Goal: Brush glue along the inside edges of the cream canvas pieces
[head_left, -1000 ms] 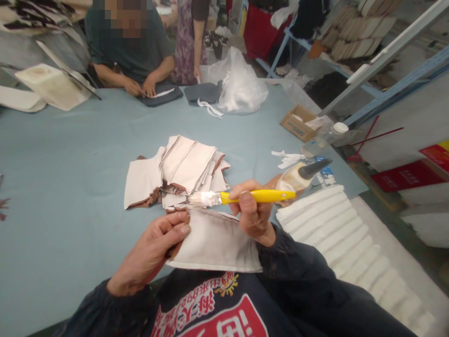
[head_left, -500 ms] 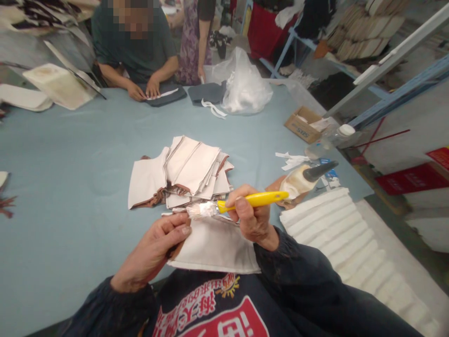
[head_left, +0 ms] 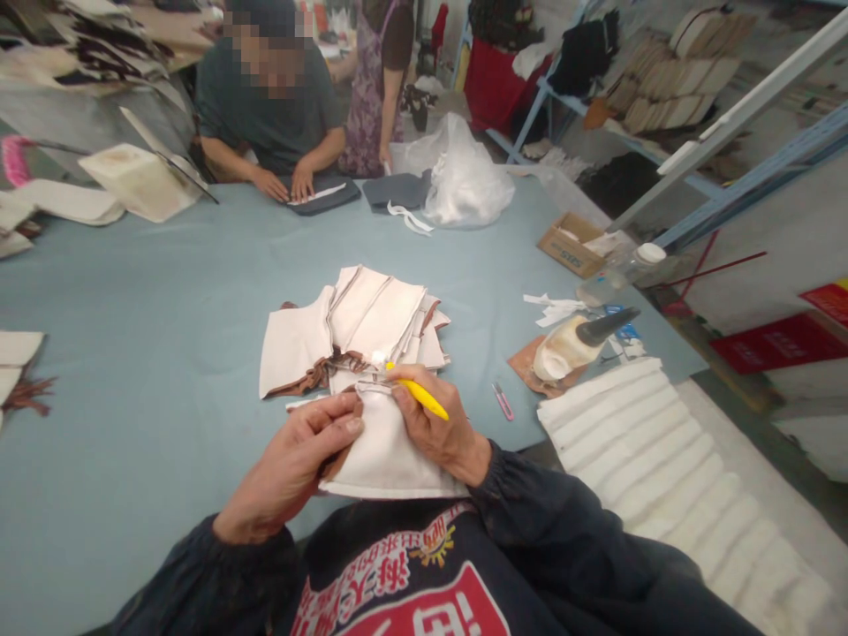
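Observation:
A cream fabric piece (head_left: 397, 455) with a brown edge lies at the table's front edge, close to my body. My left hand (head_left: 298, 459) pinches its left edge between thumb and fingers. In my right hand (head_left: 441, 424) is a brush with a yellow handle (head_left: 424, 399), pointing up and left. The white-coated bristles are at the piece's upper edge, partly hidden by the hand. Just beyond lies a pile of cream pieces (head_left: 377, 309) with brown edges, overlapping each other.
On the right are an open white bottle (head_left: 556, 358) with a dark tip, pink snips (head_left: 503, 402), a cardboard box (head_left: 571, 247) and a white padded stack (head_left: 636, 442). A plastic bag (head_left: 467, 181) and a person's hands (head_left: 291, 184) are across the table (head_left: 165, 309).
My right hand has moved left and down, and the brush handle now slopes down to the right. The snips have come into view. My left hand keeps its hold on the piece.

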`<action>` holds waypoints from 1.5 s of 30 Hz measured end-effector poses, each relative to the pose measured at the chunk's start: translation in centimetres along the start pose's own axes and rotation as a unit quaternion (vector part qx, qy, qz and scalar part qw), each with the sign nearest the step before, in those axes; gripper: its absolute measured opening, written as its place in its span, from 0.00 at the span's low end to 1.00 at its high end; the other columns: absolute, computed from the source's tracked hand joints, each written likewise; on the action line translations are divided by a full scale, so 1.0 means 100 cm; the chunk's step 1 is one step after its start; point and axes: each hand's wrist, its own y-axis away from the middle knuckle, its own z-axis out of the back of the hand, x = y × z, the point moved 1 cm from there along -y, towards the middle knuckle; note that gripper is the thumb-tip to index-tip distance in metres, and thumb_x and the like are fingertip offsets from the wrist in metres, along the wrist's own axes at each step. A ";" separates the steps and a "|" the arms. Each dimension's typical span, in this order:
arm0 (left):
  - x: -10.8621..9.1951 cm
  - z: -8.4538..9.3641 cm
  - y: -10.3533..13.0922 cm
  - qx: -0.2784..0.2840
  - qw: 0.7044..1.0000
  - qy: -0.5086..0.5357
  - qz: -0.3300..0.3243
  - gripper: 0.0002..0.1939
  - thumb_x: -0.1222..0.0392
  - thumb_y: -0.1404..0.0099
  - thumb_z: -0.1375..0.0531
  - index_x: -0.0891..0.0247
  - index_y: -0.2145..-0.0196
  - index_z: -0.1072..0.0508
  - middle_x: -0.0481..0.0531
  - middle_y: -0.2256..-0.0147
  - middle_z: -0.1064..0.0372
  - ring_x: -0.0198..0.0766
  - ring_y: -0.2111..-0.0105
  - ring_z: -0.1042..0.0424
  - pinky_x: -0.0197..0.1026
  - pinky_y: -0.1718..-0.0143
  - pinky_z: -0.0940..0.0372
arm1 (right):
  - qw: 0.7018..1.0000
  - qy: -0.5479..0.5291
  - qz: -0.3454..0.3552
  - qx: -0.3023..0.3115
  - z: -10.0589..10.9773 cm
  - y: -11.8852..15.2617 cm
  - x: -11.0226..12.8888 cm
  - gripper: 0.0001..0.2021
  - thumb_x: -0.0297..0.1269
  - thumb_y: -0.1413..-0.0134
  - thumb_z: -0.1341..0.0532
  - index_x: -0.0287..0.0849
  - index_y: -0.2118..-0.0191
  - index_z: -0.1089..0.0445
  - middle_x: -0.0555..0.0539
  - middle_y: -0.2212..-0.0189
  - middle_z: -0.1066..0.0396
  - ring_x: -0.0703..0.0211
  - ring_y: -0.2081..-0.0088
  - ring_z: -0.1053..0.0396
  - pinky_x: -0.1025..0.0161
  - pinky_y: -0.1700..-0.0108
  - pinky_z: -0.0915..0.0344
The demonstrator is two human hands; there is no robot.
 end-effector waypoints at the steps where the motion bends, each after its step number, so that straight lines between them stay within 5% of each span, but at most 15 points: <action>1: -0.002 0.002 0.002 0.004 1.000 -0.003 -0.001 0.25 0.48 0.53 0.23 0.65 0.61 0.20 0.44 0.80 0.32 0.29 0.82 0.36 0.30 0.80 0.38 | 1.000 0.006 0.011 -0.017 -0.002 -0.001 0.002 0.09 0.35 0.29 0.46 0.42 0.53 0.30 0.43 0.60 0.21 0.57 0.59 0.22 0.60 0.57 0.26; 6: -0.005 0.027 0.014 0.027 0.993 -0.085 -0.083 0.24 0.41 0.39 0.32 0.62 0.54 0.20 0.55 0.66 0.21 0.40 0.68 0.25 0.41 0.61 0.27 | 0.993 0.042 0.003 -0.110 0.009 -0.017 0.008 0.09 0.35 0.30 0.47 0.44 0.54 0.30 0.46 0.62 0.23 0.58 0.63 0.23 0.60 0.60 0.26; 10: 0.002 0.045 0.021 0.048 0.949 -0.266 -0.165 0.17 0.44 0.38 0.33 0.61 0.63 0.20 0.51 0.69 0.23 0.40 0.69 0.27 0.38 0.67 0.31 | 0.989 0.057 -0.030 -0.137 0.015 -0.025 0.009 0.09 0.37 0.29 0.48 0.44 0.55 0.30 0.47 0.63 0.23 0.59 0.65 0.25 0.60 0.62 0.27; 15: 0.008 0.035 0.031 0.110 0.875 -0.391 -0.265 0.16 0.52 0.28 0.44 0.62 0.70 0.25 0.47 0.73 0.29 0.35 0.72 0.32 0.35 0.70 0.36 | 0.989 0.074 -0.054 -0.120 -0.001 -0.028 0.005 0.11 0.39 0.30 0.48 0.44 0.56 0.30 0.47 0.65 0.23 0.60 0.68 0.27 0.60 0.63 0.30; 22: 0.018 0.042 0.040 0.076 0.814 -0.452 -0.358 0.12 0.62 0.26 0.46 0.61 0.67 0.28 0.47 0.70 0.27 0.33 0.70 0.29 0.34 0.66 0.35 | 0.971 -0.109 -0.154 -0.149 0.007 -0.002 0.049 0.12 0.43 0.32 0.45 0.42 0.63 0.29 0.56 0.84 0.34 0.66 0.82 0.35 0.67 0.75 0.35; 29: 0.033 0.040 0.050 0.007 0.694 -0.506 -0.512 0.16 0.75 0.31 0.48 0.58 0.74 0.39 0.46 0.77 0.35 0.33 0.77 0.35 0.35 0.73 0.39 | 0.936 -0.230 -0.248 -0.102 0.003 0.023 0.085 0.15 0.47 0.32 0.44 0.43 0.67 0.31 0.58 0.87 0.37 0.67 0.86 0.39 0.69 0.81 0.39; 36: 0.044 0.039 0.045 -0.008 0.643 -0.537 -0.547 0.13 0.78 0.33 0.48 0.60 0.66 0.34 0.49 0.73 0.31 0.37 0.70 0.31 0.38 0.64 0.33 | 0.927 -0.277 -0.243 -0.070 -0.005 0.039 0.099 0.13 0.44 0.31 0.44 0.43 0.65 0.31 0.60 0.87 0.42 0.70 0.88 0.45 0.72 0.84 0.47; 41: 0.049 0.034 0.043 -0.036 0.642 -0.558 -0.524 0.15 0.78 0.32 0.48 0.59 0.70 0.38 0.49 0.74 0.34 0.37 0.72 0.35 0.39 0.68 0.38 | 0.946 -0.205 -0.215 -0.130 0.009 0.033 0.091 0.12 0.41 0.31 0.44 0.43 0.66 0.31 0.59 0.87 0.40 0.69 0.86 0.43 0.72 0.82 0.43; 45: 0.050 0.029 0.043 -0.026 0.631 -0.569 -0.527 0.15 0.77 0.31 0.47 0.60 0.71 0.36 0.49 0.75 0.35 0.38 0.73 0.35 0.39 0.69 0.39 | 0.945 -0.221 -0.232 -0.063 0.012 0.038 0.090 0.12 0.42 0.32 0.44 0.43 0.66 0.30 0.59 0.87 0.41 0.69 0.87 0.43 0.71 0.83 0.44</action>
